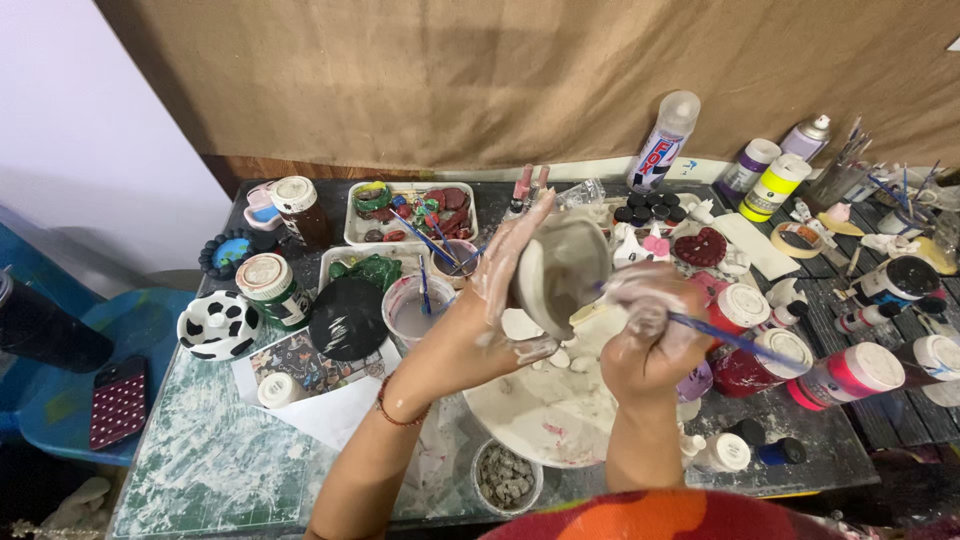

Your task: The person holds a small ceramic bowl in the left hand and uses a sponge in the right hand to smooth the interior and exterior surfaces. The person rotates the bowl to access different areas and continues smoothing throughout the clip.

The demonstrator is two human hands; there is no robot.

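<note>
Both forearms bare, no sleeves visible. Left hand (497,300) smeared with pale, whitish residue across palm and fingers; thin red beaded bracelet (398,412) at that wrist. Right hand (648,335) likewise coated in whitish residue over knuckles. Garment in red and orange (665,517) at lower frame edge.

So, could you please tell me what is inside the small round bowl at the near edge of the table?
The round bowl holds small grey-brown lumps, piled nearly to the rim. What lies beneath them, and the bowl's bottom, are hidden.
</note>
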